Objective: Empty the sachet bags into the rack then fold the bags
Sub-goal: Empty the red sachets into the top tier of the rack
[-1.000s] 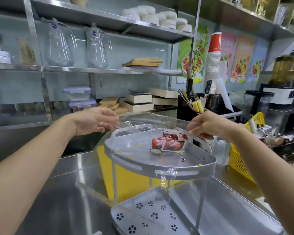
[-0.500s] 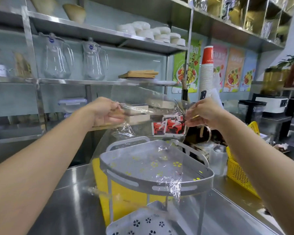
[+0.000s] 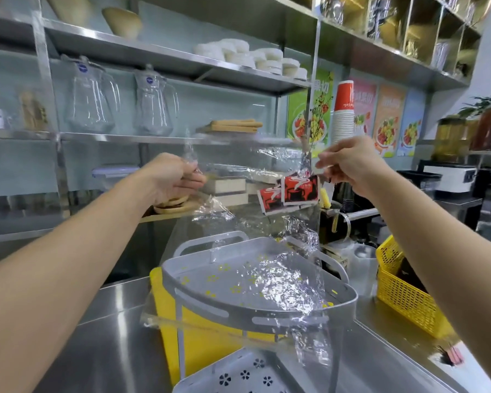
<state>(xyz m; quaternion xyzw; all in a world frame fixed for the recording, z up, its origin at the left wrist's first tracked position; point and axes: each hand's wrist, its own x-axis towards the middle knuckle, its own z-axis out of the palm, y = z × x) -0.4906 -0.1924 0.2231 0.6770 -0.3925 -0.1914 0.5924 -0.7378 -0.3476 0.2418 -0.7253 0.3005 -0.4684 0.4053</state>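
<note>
Aloft, hands [image 3: 173, 177] [image 3: 349, 163] gripping bag [image 3: 267, 251]

Sachets [image 3: 291, 194] red, black, white; bag [image 3: 267, 251] clear; rack [image 3: 255, 310] grey, flower cutouts; basket [image 3: 403, 296] yellow.

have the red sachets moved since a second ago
Yes. The red sachets were lying on the rack's top tray; now they hang well above it inside the clear bag, lifted by both hands.

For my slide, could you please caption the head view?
Both hands hold a clear bag with sachets above the rack.
</note>
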